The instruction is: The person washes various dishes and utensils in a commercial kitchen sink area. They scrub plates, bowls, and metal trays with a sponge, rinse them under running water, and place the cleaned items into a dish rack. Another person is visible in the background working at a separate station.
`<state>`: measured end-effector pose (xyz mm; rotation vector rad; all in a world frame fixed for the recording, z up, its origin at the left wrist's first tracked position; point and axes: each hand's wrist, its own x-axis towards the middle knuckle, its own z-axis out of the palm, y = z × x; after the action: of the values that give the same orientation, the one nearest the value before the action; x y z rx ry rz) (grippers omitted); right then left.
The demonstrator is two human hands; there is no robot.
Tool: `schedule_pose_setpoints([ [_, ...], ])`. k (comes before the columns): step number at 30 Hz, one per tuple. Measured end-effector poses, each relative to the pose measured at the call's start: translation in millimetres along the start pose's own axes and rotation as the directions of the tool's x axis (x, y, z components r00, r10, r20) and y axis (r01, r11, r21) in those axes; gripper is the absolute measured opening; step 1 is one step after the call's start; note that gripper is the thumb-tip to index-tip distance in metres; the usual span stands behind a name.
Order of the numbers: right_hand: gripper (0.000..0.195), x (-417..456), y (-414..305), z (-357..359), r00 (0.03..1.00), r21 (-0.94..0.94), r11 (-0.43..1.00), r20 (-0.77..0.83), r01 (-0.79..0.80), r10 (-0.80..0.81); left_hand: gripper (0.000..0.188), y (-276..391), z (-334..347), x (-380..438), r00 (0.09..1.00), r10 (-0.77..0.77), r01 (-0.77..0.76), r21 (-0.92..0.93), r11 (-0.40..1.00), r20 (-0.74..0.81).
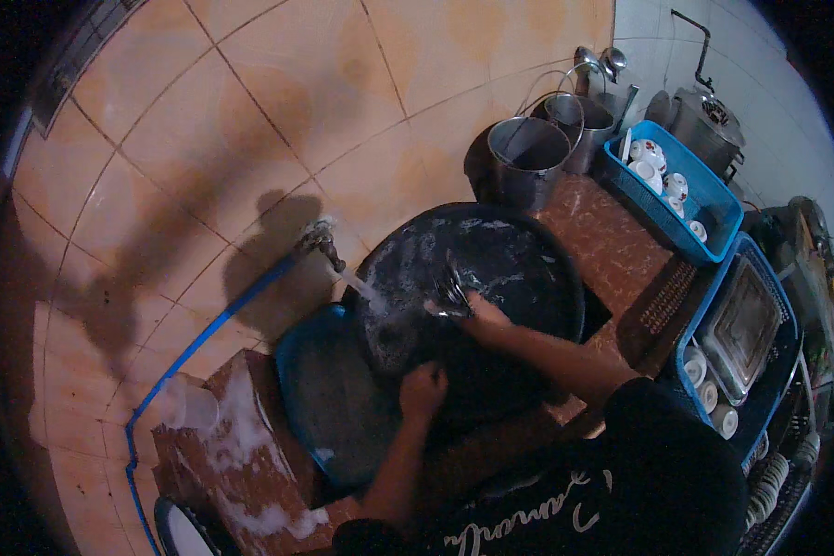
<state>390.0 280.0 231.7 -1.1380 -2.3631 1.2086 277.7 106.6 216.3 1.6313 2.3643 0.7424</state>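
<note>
My right hand (485,316) is closed on a bunch of shiny metal utensils (453,288), probably cutlery, blurred, over a large dark basin (575,306). My left hand (422,390) is curled over the near left part of the basin; whether it holds anything is hidden. From a wall tap (325,247) a stream of water (363,286) falls into the basin, left of the utensils. Patches of foam float on the dark water (403,264).
A blue-rimmed tub (320,396) stands left of the basin. Foam covers part of the brown ledge (250,445), beside a clear plastic container (193,406). Metal pails (528,156) stand behind. At right are a blue basket (723,240) of bowls and a blue crate (688,347) with a glass dish (743,323).
</note>
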Motion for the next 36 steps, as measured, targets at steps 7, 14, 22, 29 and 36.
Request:
schedule_pose_setpoints([
  [7, 0.028, 66, -48, -51, 0.949, 0.616, 0.735, -0.289, 0.284, -0.124, 0.020, 5, -6, 2, 0.996, -0.076, 0.074, 0.049, 0.996, 0.045],
  [14, 0.023, 156, -42, -191, 0.972, 0.987, -0.047, -0.141, 0.152, 0.190, 0.018, 8, -9, -3, 0.998, -0.049, 0.049, -0.002, 0.999, -0.034],
  [22, 0.087, 167, -25, -207, 0.996, 0.802, -0.595, 0.009, 0.043, 0.084, 0.017, 3, 0, 0, 0.993, -0.032, 0.018, -0.124, 0.992, -0.112],
  [29, 0.036, 170, 22, -96, 0.896, 0.593, 0.785, 0.426, -0.176, -0.121, 0.013, 2, 1, -1, 0.985, -0.043, 0.031, -0.076, 0.997, -0.166],
  [36, 0.038, 184, 109, -16, 0.751, -0.606, 0.465, 0.616, 0.645, -0.239, 0.012, -1, -4, 3, 0.987, -0.009, -0.014, -0.138, 0.990, -0.161],
])
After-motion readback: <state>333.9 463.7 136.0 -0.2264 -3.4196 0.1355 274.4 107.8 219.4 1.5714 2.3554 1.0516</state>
